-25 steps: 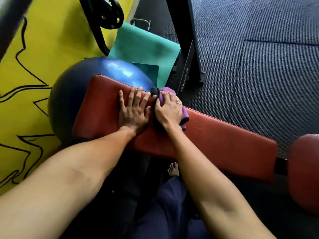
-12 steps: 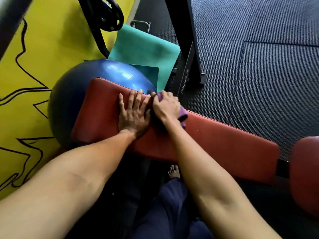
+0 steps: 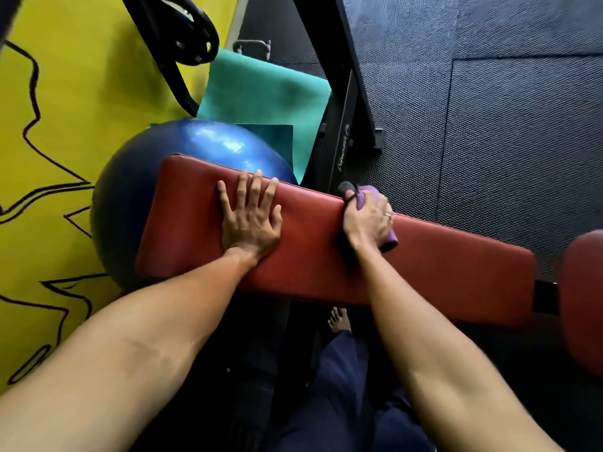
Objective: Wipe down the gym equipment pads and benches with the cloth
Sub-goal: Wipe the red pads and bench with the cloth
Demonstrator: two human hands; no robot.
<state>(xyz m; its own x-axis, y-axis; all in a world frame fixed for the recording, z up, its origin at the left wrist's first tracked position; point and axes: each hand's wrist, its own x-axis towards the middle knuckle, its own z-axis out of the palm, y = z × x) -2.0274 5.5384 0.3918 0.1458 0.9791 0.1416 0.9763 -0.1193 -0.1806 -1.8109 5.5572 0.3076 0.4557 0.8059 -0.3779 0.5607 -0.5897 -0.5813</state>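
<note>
A long red bench pad (image 3: 440,272) runs from centre left to the right. My left hand (image 3: 249,220) lies flat on its left part, fingers spread. My right hand (image 3: 367,220) grips a purple cloth (image 3: 370,195) with a dark edge and presses it against the pad's far edge, near the middle. Most of the cloth is hidden under the hand. A second red pad (image 3: 584,298) sits at the right edge, beyond a gap.
A blue exercise ball (image 3: 130,190) sits under the pad's left end. A teal mat (image 3: 267,93) lies behind it. A black machine frame (image 3: 346,102) and a weight plate (image 3: 192,37) stand at the back. A yellow wall is on the left, dark rubber flooring on the right.
My right hand has slid the cloth to the right along the pad's far edge, away from my left hand. The left hand has stayed flat in place.
</note>
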